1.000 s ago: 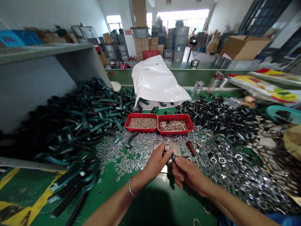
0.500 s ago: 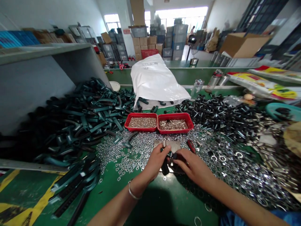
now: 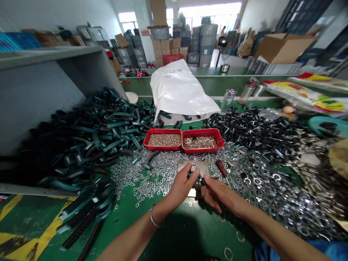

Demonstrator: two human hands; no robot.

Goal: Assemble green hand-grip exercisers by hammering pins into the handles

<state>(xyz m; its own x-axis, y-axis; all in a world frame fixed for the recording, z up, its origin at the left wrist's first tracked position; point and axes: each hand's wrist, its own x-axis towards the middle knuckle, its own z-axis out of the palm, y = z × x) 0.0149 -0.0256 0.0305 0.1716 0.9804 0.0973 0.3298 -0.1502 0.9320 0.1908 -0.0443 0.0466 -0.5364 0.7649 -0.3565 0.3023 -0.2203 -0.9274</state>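
Nearest: left hand [image 3: 183, 185], silver bangle [image 3: 153, 216] on its wrist, and right hand [image 3: 221, 195] meet low over a flat steel plate [image 3: 200, 169]. Both are in a narrow pinch on a small dark plastic part [image 3: 197, 179], held between them just above the plate's near edge; fingers hide most of it, so exact shape can't be told. A ribbed silver metal stud [image 3: 193, 167] stands upright at the left hand's fingertips; can't tell if it's gripped or just sitting on the plate. Handling call: keep the pinch tight, wrists low, and work directly over the plate, since a slip here drops the part into loose hardware, where it'd be hard to spot. Red-handled screwdriver [image 3: 221, 168] lies just right of the plate, within easy reach. Silver split lock washers [image 3: 252, 188] spread across the green bench mat [image 3: 130, 221] on both sides. Just beyond the plate, two red plastic trays [image 3: 162, 130] sit side by side, filled with small brass-coloured parts [image 3: 164, 140]. Far right of those, a heap of black-headed bolts [image 3: 252, 132]; far left, a big pile of dark green clamp handles [image 3: 95, 134]. Behind the trays, a white plastic sack [image 3: 182, 90] and a glass jar [image 3: 227, 100]. Farthest: stacked grey crates [image 3: 208, 43] and cardboard cartons [image 3: 165, 47].
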